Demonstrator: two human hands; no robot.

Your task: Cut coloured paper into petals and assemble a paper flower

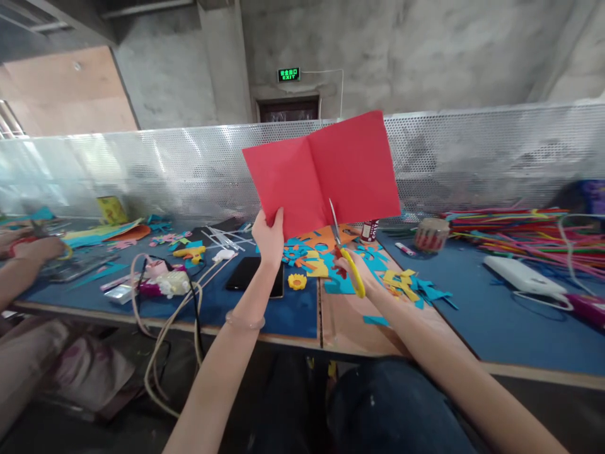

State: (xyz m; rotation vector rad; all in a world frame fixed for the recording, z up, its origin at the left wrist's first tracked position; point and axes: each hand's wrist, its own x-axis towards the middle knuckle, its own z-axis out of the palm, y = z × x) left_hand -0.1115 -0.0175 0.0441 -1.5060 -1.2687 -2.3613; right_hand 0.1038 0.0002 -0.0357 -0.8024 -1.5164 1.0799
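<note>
Left hand (269, 237) pinches the lower-left edge of creased red paper (352, 165), raised clear of the tabletop (295, 318). Right hand (367, 271) grips yellow-handled scissors (348, 254). Lettered brown cup (369, 231) behind; contents hidden.

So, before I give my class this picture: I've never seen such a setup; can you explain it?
There is no machine here: a person works with two bare hands, seen by one camera worn on the head, looking forward and down. The left hand holds a creased red sheet by its lower edge; the right hand holds yellow-handled scissors, blades overlapping the sheet in view. On the blue table lie coloured paper scraps, a yellow flower shape and a flat black object. At far left, another person's hand shows.
</note>
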